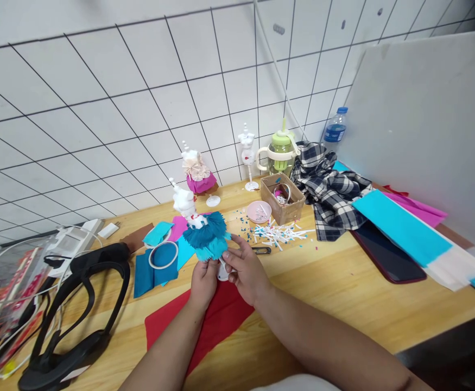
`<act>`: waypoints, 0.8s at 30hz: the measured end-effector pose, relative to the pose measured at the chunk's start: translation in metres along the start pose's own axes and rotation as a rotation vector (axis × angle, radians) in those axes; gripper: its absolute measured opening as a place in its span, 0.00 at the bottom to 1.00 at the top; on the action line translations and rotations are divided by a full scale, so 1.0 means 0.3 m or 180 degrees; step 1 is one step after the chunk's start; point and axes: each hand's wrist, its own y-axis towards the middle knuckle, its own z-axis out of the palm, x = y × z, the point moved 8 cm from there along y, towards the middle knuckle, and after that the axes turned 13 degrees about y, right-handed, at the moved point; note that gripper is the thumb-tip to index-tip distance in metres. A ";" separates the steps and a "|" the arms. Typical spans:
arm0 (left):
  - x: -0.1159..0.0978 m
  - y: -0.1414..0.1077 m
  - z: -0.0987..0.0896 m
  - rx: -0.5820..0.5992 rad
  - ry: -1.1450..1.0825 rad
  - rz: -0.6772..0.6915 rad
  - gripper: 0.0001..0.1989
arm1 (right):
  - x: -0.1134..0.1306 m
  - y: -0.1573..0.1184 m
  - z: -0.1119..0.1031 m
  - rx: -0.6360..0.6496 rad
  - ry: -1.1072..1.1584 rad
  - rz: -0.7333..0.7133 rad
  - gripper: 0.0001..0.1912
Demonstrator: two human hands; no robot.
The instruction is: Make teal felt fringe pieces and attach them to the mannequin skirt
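Note:
A small white mannequin (pixel 185 203) leans to the left in front of me, with a layered teal and light blue crepe paper skirt (pixel 209 239) around its lower part. My left hand (pixel 204 279) is closed at the lower edge of the skirt. On the other side, my right hand (pixel 243 266) pinches near the stand and the skirt's lower right edge, fingers bent. Part of the round white base (pixel 222 271) shows between the hands. Beneath them lies red paper (pixel 221 320) on the wooden table.
Blue paper (pixel 143 274) and a tape roll (pixel 163 255) lie left, near a black headset (pixel 115 304). Behind stand two mannequins (pixel 196 168) (pixel 247 152), a cardboard box (pixel 284 209) and a green-lidded jug (pixel 282 152). Paper scraps (pixel 280 233), plaid cloth (pixel 327 190) and a phone (pixel 387 255) are right.

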 end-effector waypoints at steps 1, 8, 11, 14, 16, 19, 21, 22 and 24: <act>-0.003 0.002 -0.003 -0.0024 0.0030 0.0027 0.19 | 0.000 -0.001 0.002 -0.0003 0.0123 0.0015 0.35; -0.005 0.007 0.007 0.0068 0.0125 0.0069 0.20 | -0.004 0.006 0.027 0.0076 0.0736 0.0260 0.34; -0.008 0.005 0.003 0.0013 0.0166 0.0050 0.21 | -0.009 0.009 0.002 -0.0051 0.0632 0.0313 0.32; -0.020 0.005 -0.007 -0.0104 0.0175 0.0093 0.22 | 0.018 0.013 -0.060 -0.0499 0.0193 0.0082 0.26; -0.031 0.004 -0.004 -0.0070 0.0184 0.0187 0.21 | 0.060 0.015 -0.080 -0.0665 -0.0137 -0.0226 0.21; -0.037 0.000 0.008 0.0068 0.0279 0.0280 0.21 | 0.099 0.024 -0.046 -0.0401 -0.0481 -0.0343 0.17; -0.035 -0.004 0.012 0.0129 0.0372 0.0288 0.21 | 0.106 0.025 -0.012 -0.0163 -0.0584 -0.0285 0.18; -0.033 -0.005 0.013 0.0145 0.0425 0.0293 0.21 | 0.107 0.024 0.000 -0.0091 -0.0601 -0.0260 0.19; -0.031 -0.007 0.014 0.0151 0.0516 0.0306 0.21 | 0.112 0.020 0.010 -0.0082 -0.0600 -0.0279 0.19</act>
